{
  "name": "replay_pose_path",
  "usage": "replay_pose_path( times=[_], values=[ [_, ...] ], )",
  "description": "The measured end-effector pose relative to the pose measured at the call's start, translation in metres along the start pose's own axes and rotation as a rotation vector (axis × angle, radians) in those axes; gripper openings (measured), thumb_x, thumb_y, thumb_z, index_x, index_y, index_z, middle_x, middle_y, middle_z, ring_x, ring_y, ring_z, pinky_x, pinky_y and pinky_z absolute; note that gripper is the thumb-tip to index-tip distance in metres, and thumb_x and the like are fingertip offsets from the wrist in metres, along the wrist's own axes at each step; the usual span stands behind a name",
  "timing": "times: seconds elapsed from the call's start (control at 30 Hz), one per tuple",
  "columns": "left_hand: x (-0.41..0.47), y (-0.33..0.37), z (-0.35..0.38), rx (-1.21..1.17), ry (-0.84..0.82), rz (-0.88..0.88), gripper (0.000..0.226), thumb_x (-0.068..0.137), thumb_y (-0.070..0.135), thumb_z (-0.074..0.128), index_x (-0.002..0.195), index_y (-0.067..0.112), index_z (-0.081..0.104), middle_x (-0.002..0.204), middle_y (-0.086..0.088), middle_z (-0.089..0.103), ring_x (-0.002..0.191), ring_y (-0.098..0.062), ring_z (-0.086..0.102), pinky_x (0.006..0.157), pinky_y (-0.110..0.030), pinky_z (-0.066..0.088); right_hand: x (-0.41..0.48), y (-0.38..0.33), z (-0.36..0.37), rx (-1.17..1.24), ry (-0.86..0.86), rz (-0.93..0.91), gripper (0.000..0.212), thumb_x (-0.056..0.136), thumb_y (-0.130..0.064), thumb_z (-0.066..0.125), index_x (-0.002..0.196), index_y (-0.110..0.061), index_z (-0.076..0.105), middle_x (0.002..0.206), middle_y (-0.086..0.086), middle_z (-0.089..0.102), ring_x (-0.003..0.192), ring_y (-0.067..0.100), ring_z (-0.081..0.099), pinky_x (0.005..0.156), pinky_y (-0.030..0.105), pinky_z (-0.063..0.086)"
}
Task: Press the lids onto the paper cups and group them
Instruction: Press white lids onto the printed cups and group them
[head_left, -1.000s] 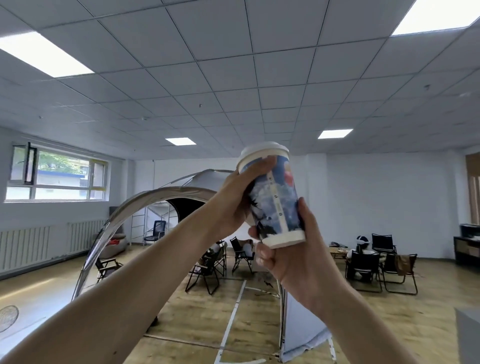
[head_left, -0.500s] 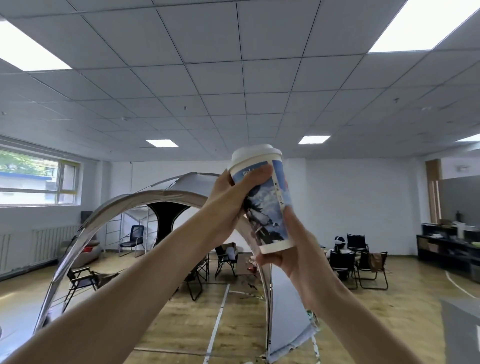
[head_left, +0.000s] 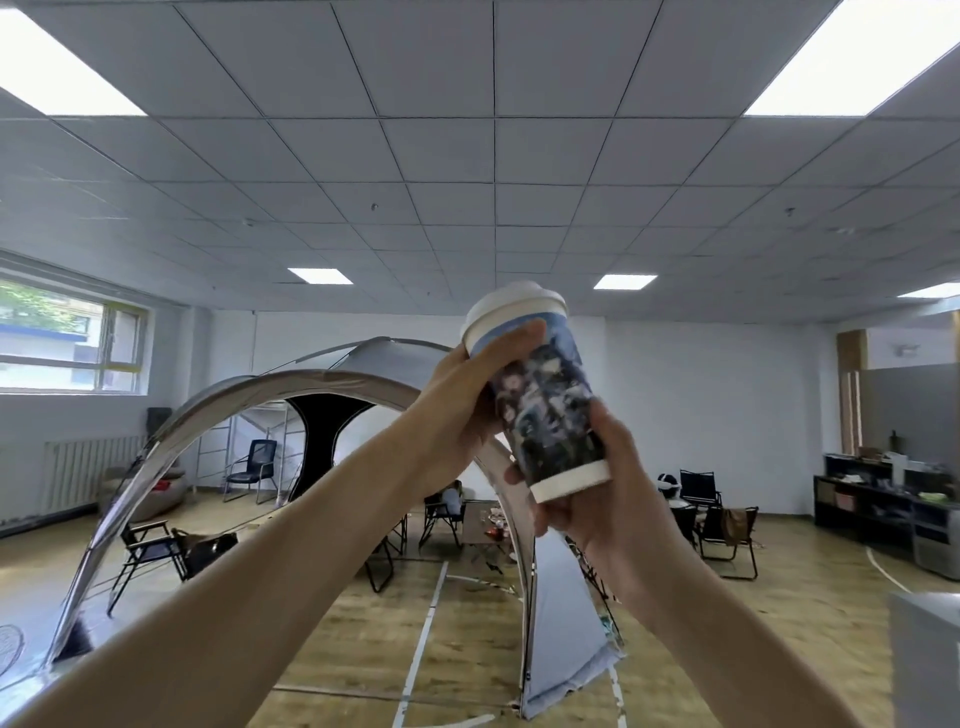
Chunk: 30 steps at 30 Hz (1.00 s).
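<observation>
Head view, cup: a tall paper cup (head_left: 550, 415) with a dark blue-and-grey printed picture and a white base rim is held up in the air in front of the room. It is tilted, with its top leaning left. No table or other surface shows beneath it.

Head view, lid: a domed white plastic lid (head_left: 511, 306) sits on the cup's mouth. Its skirt looks level along the side that shows. Whether it has snapped fully home on the far side cannot be told.

Head view, left hand: the left hand (head_left: 457, 410) is wrapped round the upper part of the cup, with the thumb lying across the wall just under the lid's skirt.

Head view, right hand: the right hand (head_left: 608, 499) holds the lower end. Its fingers curl under and round the base and its thumb lies along the right side of the wall.

Head view, surroundings: a grey arched tent (head_left: 260, 387) and black folding chairs (head_left: 150, 545) stand well behind the cup on a wooden floor.

Done, as judged: this one cup appears capped, or very nearly so.

Left, as judged: the seal may need a check. The cup must then be set down with the others. No other cups, loose lids or grouping place are in view, so the overall count cannot be told.
</observation>
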<state>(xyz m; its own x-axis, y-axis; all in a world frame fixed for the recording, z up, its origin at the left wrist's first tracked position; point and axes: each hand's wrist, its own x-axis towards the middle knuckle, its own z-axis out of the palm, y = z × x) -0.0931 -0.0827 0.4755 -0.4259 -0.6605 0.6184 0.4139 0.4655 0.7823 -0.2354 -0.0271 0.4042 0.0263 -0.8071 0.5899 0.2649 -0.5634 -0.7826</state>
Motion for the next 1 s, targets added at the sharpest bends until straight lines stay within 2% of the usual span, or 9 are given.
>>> replay_pose_path(
  times=[0.1, 0.2, 0.43, 0.53, 0.6, 0.67, 0.73, 0.87, 1.0],
  values=[
    [-0.003, 0.003, -0.007, -0.010, 0.020, 0.020, 0.090, 0.054, 0.046, 0.085, 0.129, 0.004, 0.059, 0.107, -0.010, 0.076, 0.094, -0.023, 0.074, 0.082, -0.031, 0.059, -0.003, 0.000, 0.010, 0.085, -0.097, 0.070, 0.081, 0.080, -0.067, 0.064, 0.134, -0.007, 0.059, 0.110, 0.031, 0.070, 0.074, 0.031, 0.066, 0.061, 0.036, 0.058],
    [-0.005, 0.003, -0.011, 0.034, 0.071, 0.069, 0.089, 0.052, 0.046, 0.086, 0.126, 0.006, 0.059, 0.101, -0.006, 0.078, 0.094, -0.023, 0.076, 0.083, -0.032, 0.058, -0.004, 0.004, 0.016, -0.104, 0.012, -0.016, 0.082, 0.076, -0.070, 0.066, 0.131, -0.009, 0.058, 0.109, 0.025, 0.073, 0.078, 0.032, 0.071, 0.066, 0.036, 0.060],
    [-0.011, 0.007, -0.014, 0.053, 0.087, -0.009, 0.079, 0.071, 0.048, 0.080, 0.131, 0.000, 0.061, 0.120, -0.018, 0.074, 0.117, -0.037, 0.069, 0.103, -0.047, 0.055, -0.011, -0.005, 0.028, 0.154, -0.082, 0.106, 0.064, 0.088, -0.061, 0.052, 0.124, -0.009, 0.064, 0.095, 0.031, 0.070, 0.055, 0.023, 0.060, 0.050, 0.030, 0.056],
    [-0.014, 0.005, -0.010, 0.081, 0.117, -0.122, 0.079, 0.073, 0.058, 0.081, 0.127, 0.003, 0.065, 0.116, -0.016, 0.076, 0.109, -0.032, 0.073, 0.099, -0.046, 0.058, -0.016, -0.008, 0.029, 0.269, -0.124, 0.210, 0.072, 0.087, -0.060, 0.057, 0.129, -0.003, 0.061, 0.098, 0.032, 0.070, 0.060, 0.028, 0.064, 0.055, 0.034, 0.060],
    [-0.016, 0.004, -0.006, 0.029, 0.072, -0.260, 0.076, 0.077, 0.063, 0.074, 0.128, 0.006, 0.067, 0.114, -0.013, 0.077, 0.098, -0.027, 0.075, 0.084, -0.038, 0.062, -0.017, -0.014, 0.031, 0.294, -0.131, 0.280, 0.078, 0.083, -0.060, 0.061, 0.128, 0.004, 0.060, 0.096, 0.032, 0.070, 0.059, 0.029, 0.066, 0.055, 0.035, 0.060],
    [-0.014, 0.004, -0.004, -0.026, 0.041, -0.306, 0.073, 0.081, 0.063, 0.069, 0.129, 0.007, 0.067, 0.118, -0.014, 0.075, 0.099, -0.028, 0.074, 0.087, -0.039, 0.060, -0.015, -0.018, 0.031, 0.283, -0.136, 0.300, 0.080, 0.082, -0.061, 0.061, 0.126, 0.006, 0.061, 0.093, 0.030, 0.069, 0.060, 0.028, 0.066, 0.055, 0.034, 0.060],
    [-0.011, 0.006, -0.002, 0.033, 0.078, -0.230, 0.074, 0.082, 0.061, 0.070, 0.131, 0.006, 0.066, 0.122, -0.015, 0.074, 0.112, -0.031, 0.071, 0.103, -0.044, 0.055, -0.013, -0.018, 0.029, 0.240, -0.140, 0.259, 0.079, 0.087, -0.064, 0.059, 0.129, 0.003, 0.060, 0.092, 0.028, 0.071, 0.063, 0.028, 0.068, 0.058, 0.035, 0.061],
    [-0.003, 0.010, -0.004, 0.195, 0.098, -0.005, 0.082, 0.075, 0.062, 0.072, 0.135, 0.007, 0.060, 0.123, -0.013, 0.073, 0.117, -0.030, 0.069, 0.107, -0.048, 0.052, -0.008, -0.015, 0.022, 0.095, -0.106, 0.144, 0.064, 0.087, -0.063, 0.064, 0.121, -0.009, 0.067, 0.093, 0.024, 0.074, 0.064, 0.026, 0.071, 0.061, 0.034, 0.062],
    [0.003, 0.015, -0.011, 0.201, 0.049, 0.063, 0.065, 0.073, 0.057, 0.072, 0.126, 0.020, 0.064, 0.110, -0.004, 0.078, 0.099, -0.019, 0.076, 0.081, -0.036, 0.062, -0.005, -0.022, 0.011, 0.137, -0.177, 0.210, 0.062, 0.090, -0.067, 0.053, 0.099, -0.013, 0.083, 0.095, 0.024, 0.075, 0.065, 0.026, 0.069, 0.061, 0.033, 0.060]
  ],
)
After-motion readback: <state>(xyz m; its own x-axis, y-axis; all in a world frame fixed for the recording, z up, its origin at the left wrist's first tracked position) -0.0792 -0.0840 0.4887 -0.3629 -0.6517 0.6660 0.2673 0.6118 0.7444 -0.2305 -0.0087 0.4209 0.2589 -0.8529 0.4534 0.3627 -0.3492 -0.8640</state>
